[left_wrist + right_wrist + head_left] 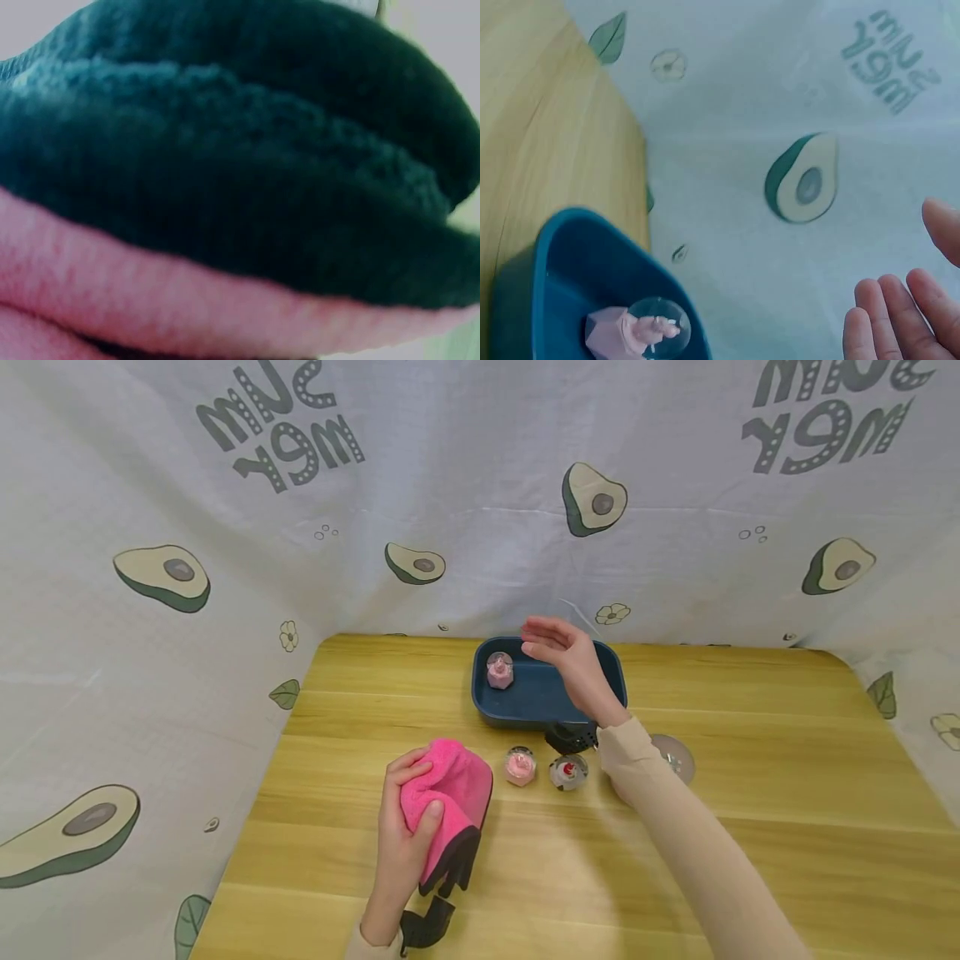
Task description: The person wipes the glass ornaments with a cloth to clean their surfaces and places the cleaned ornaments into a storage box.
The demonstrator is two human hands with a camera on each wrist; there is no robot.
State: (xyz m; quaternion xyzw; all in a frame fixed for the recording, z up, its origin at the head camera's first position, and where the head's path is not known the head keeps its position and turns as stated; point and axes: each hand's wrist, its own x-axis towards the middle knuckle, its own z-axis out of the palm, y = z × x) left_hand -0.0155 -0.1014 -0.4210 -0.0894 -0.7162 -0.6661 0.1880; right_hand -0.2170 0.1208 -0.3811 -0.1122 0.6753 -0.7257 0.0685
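Observation:
My left hand (405, 827) grips a folded bright pink cloth (457, 785) with a dark border, thumb across its front. Close up in the left wrist view, the cloth's dark border (225, 202) fills most of the picture. Over the dark blue bin (487, 714) hovers my right hand (562, 656), fingers extended and holding nothing. A small snow globe with a pink base (500, 672) stands inside the bin at its left end; the right wrist view shows the same snow globe (637, 331) beside the bin wall.
In front of the bin stand a pink snow globe (520, 766) and another snow globe with a red figure (568, 772). A round greyish-pink item (677, 758) is partly hidden by my right sleeve. An avocado-print curtain (480, 527) hangs behind the wooden table (750, 760).

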